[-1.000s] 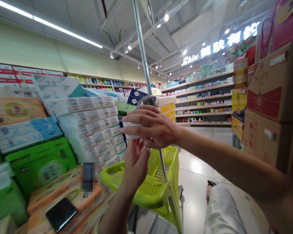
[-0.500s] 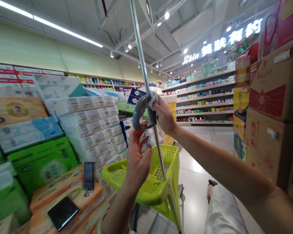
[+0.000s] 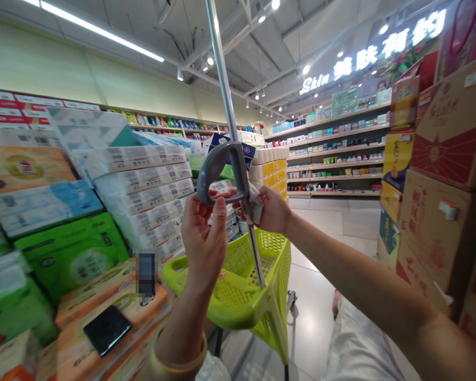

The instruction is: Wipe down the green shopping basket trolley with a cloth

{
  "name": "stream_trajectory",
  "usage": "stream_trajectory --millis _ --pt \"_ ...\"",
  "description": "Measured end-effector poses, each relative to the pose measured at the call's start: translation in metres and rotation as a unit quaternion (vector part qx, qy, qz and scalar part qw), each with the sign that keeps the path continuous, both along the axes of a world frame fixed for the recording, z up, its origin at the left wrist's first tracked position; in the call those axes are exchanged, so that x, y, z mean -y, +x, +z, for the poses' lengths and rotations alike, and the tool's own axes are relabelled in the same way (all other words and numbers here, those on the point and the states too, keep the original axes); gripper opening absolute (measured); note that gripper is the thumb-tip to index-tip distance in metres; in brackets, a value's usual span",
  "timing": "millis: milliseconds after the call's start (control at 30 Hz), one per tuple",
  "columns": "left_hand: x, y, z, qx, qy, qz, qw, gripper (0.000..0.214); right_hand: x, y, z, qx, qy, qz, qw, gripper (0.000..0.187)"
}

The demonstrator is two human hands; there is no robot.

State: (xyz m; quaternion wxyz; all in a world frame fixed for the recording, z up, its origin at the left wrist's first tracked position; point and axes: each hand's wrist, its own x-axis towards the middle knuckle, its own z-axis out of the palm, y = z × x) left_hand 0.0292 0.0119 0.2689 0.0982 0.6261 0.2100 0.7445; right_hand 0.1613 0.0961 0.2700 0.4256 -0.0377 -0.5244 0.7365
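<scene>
A grey looped plastic handle (image 3: 241, 172) is fixed on an upright metal pole (image 3: 225, 74). My left hand (image 3: 204, 233) is closed around the lower left corner of the loop, thumb in front and fingertips behind the bottom bar. My right hand (image 3: 273, 209) pinches a crumpled white tissue or cloth (image 3: 256, 205) against the pole side of the handle, near its lower end; some fingertips pass behind the pole. Below both hands stands a lime-green shopping cart basket (image 3: 238, 317), and the pole runs down to its near rim.
Stacked tissue packs (image 3: 150, 180) rise on the left. A black phone (image 3: 107, 329) lies on orange packs beside a blurred-out item. Cardboard cartons (image 3: 436, 227) are piled at right. Stocked shelves (image 3: 337, 153) stand behind. A leg in pale trousers (image 3: 353, 338) shows at lower right.
My right hand has moved the white tissue or cloth down from the handle's upper part to its lower end. My left hand has closed on the loop's lower corner, and the handle appears turned slightly.
</scene>
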Motion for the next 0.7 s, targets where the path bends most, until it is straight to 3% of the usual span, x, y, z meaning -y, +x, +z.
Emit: stream_trajectory --millis 200,300,400,467,700 --pt "-0.001 -0.002 0.000 -0.009 0.000 -0.023 1.000 0.020 0.000 -0.002 0.013 -0.014 0.016 -0.049 0.999 0.036" --pt "-0.003 -0.003 0.001 -0.004 0.004 -0.005 1.000 0.021 0.005 -0.004 0.001 -0.012 0.038 -0.070 0.997 0.032" --pt "-0.002 -0.003 -0.003 0.015 -0.005 0.008 1.000 0.023 0.013 -0.007 -0.031 -0.014 0.052 -0.093 0.994 0.033" --pt "-0.001 0.000 -0.015 0.020 -0.026 0.008 0.999 0.026 0.018 -0.010 -0.058 -0.011 0.057 -0.108 0.992 0.036" --pt "-0.006 0.019 -0.096 0.000 -0.250 0.008 0.968 0.053 0.032 -0.018 -0.144 0.060 0.113 -0.238 0.963 0.018"
